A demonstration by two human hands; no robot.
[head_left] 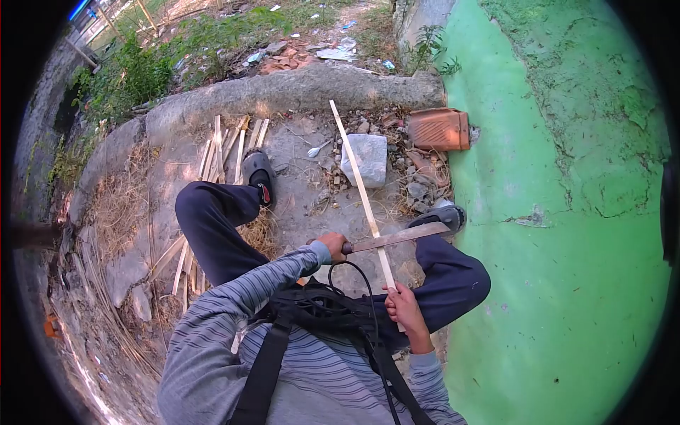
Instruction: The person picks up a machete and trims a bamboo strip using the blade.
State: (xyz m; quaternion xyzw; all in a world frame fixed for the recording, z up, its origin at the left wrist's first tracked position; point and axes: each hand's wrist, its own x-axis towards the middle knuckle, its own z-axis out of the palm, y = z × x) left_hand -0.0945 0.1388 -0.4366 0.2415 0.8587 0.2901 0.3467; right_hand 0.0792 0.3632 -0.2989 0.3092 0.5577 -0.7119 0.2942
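Observation:
My left hand [333,247] is closed around the dark handle of a machete [407,236]. Its brownish blade points right and crosses a long, pale bamboo strip [356,167] in front of my lap. Whether the edge bites into the strip, I cannot tell. My right hand [404,309] grips the strip near its lower end, thumb and fingers wrapped around it. From there the strip runs forward over a whitish stone block [369,161]; it is unclear whether it rests on the block.
Several pale strips [219,150] lie by my left shoe [258,172], and more strips [185,269] beside my left leg. A green wall [559,297] rises close on my right. An orange clay tile [439,129] sits against it. A low concrete kerb [283,91] runs ahead.

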